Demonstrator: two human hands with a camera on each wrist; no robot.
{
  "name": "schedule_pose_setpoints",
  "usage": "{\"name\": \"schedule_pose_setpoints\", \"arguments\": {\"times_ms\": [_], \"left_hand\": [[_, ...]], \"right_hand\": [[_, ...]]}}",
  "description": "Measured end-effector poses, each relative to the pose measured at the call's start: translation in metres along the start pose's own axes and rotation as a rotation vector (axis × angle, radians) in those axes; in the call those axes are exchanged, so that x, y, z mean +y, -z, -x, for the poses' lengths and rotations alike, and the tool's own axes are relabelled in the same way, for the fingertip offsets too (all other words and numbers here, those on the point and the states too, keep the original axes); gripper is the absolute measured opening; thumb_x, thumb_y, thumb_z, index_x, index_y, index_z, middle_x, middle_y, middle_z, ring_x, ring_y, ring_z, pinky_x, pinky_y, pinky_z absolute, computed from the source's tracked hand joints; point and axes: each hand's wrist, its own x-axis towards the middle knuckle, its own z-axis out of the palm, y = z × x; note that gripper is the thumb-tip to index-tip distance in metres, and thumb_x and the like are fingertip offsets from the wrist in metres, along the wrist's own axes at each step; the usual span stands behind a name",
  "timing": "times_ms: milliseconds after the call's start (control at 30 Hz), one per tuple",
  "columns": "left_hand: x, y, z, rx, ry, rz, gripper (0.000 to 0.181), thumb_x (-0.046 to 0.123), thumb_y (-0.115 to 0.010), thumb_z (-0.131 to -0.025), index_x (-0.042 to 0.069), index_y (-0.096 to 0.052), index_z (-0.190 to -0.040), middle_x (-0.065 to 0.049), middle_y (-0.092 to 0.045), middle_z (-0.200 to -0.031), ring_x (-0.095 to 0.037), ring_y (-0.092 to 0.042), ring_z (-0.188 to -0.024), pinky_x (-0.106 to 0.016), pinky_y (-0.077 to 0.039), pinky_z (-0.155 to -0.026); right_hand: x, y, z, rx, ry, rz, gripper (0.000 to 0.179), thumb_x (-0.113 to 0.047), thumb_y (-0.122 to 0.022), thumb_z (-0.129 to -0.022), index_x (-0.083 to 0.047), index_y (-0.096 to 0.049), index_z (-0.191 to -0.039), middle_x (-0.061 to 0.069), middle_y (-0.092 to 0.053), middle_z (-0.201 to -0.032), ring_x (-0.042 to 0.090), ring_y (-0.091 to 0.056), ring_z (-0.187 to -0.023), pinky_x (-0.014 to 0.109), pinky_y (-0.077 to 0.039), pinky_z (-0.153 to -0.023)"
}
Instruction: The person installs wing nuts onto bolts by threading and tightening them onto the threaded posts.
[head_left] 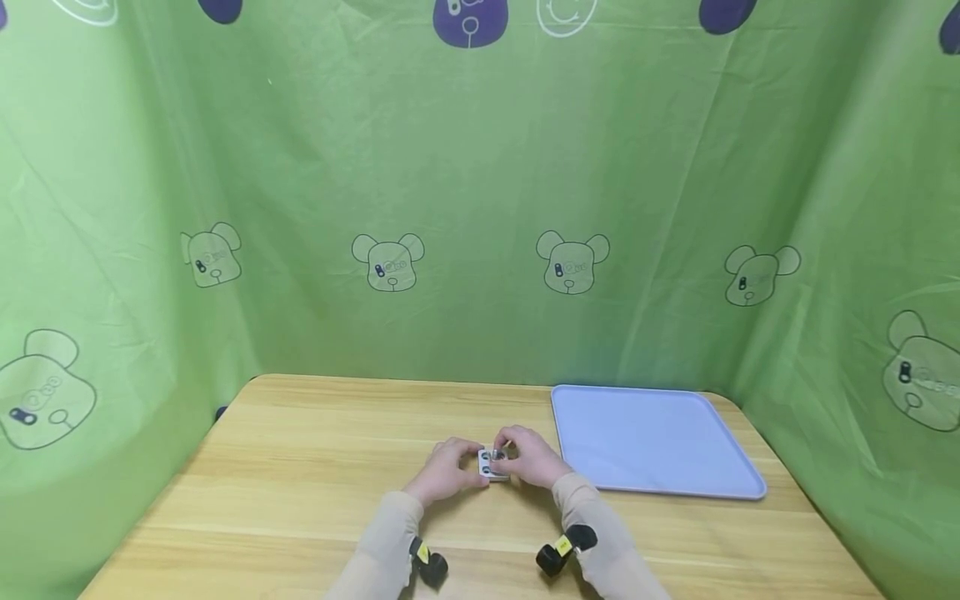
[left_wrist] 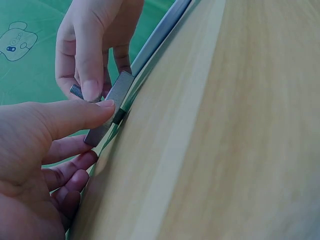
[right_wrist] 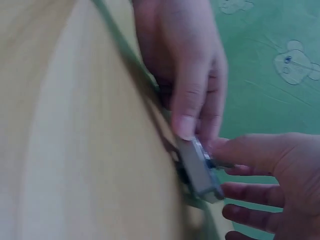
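Note:
Near the middle of the table, my left hand (head_left: pixel 446 473) grips a small grey metal block (head_left: pixel 484 463) with round holes in its top face. Its thumb (left_wrist: pixel 97 114) lies along the block's near side in the left wrist view. My right hand (head_left: pixel 528 458) is at the block's right side and pinches a small threaded bolt (left_wrist: pixel 76 91) over the top face. Fingers hide much of the bolt, so I cannot tell whether it sits in a hole. Below the block shows a short dark piece (left_wrist: pixel 119 116), its kind unclear.
A pale lilac tray (head_left: pixel 652 442) lies on the right of the wooden table (head_left: pixel 300 500), beyond my right hand. A green curtain (head_left: pixel 480 167) with bear-head prints surrounds the table's back and sides. Each forearm wears a black device with a yellow label.

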Motion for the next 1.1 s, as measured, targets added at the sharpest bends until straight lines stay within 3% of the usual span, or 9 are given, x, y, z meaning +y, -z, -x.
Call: {"name": "schedule_pose_setpoints", "arguments": {"times_ms": [367,633,867,1100], "left_hand": [[0.000,0.000,0.000,0.000,-0.003,-0.005,0.059,0.026,-0.080,-0.075,0.005,-0.061,-0.127,-0.015,-0.061,-0.127,-0.032,-0.051,-0.117,-0.055,-0.041,-0.104],[0.000,0.000,0.000,-0.001,-0.004,-0.004,0.059,0.026,-0.080,-0.075,0.005,-0.061,-0.127,-0.015,-0.061,-0.126,-0.032,-0.051,-0.117,-0.056,-0.041,-0.104],[-0.002,-0.001,-0.001,0.004,-0.006,-0.016,0.058,0.027,-0.081,-0.074,0.007,-0.062,-0.126,-0.014,-0.061,-0.126,-0.031,-0.051,-0.116,-0.055,-0.041,-0.103],[-0.001,0.000,-0.001,0.007,-0.009,-0.013,0.057,0.026,-0.081,-0.074,0.006,-0.063,-0.125,-0.014,-0.062,-0.124,-0.031,-0.051,-0.115,-0.054,-0.041,-0.102]], "right_hand": [[0.002,0.019,0.004,-0.011,-0.018,-0.025,0.014,-0.013,-0.068,-0.086,-0.012,-0.065,-0.100,0.005,-0.068,-0.107,0.026,-0.060,-0.101,0.048,-0.049,-0.091],[0.003,0.013,0.003,-0.012,-0.014,-0.032,0.021,-0.010,-0.069,-0.084,-0.010,-0.066,-0.104,0.008,-0.068,-0.109,0.027,-0.061,-0.102,0.050,-0.050,-0.092],[0.000,0.007,0.002,-0.028,0.043,-0.043,0.028,-0.008,-0.071,-0.081,-0.007,-0.065,-0.109,0.011,-0.067,-0.111,0.029,-0.061,-0.103,0.050,-0.050,-0.092],[-0.001,0.003,0.003,-0.010,0.033,-0.020,0.019,-0.009,-0.072,-0.081,-0.010,-0.066,-0.099,0.007,-0.068,-0.105,0.026,-0.061,-0.099,0.048,-0.050,-0.091]]}}
